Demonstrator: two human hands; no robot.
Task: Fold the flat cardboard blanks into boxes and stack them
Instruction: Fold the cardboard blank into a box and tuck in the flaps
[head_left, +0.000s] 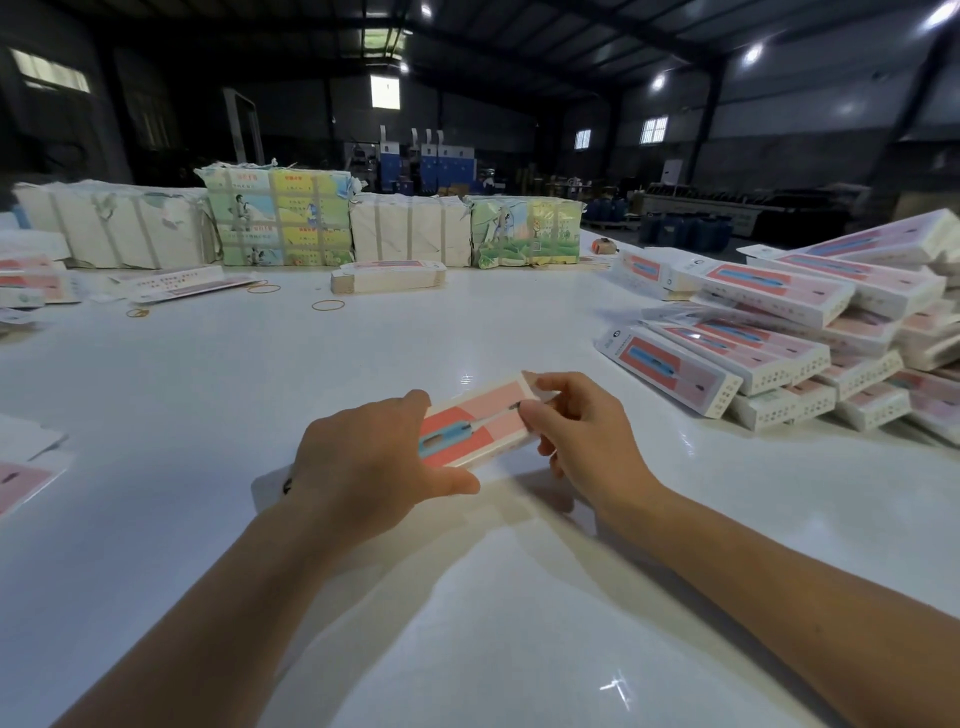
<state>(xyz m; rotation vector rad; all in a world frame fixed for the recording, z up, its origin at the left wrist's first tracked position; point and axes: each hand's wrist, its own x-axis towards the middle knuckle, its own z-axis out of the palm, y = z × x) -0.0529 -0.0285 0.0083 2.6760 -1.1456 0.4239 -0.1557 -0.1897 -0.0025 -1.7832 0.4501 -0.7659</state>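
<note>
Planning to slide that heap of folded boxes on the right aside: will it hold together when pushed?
Probably not. The folded boxes lie loosely at mixed angles, so they would likely slip apart. The glossy white table looks slick, and hollow cardboard is likely light.

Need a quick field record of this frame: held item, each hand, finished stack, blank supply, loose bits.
held item: pink and blue box, over the white table
left hand: grips box's near end
right hand: pinches box's far end
finished stack: folded boxes, piled at right
blank supply: flat blanks, far centre
loose bits: rubber bands
</note>
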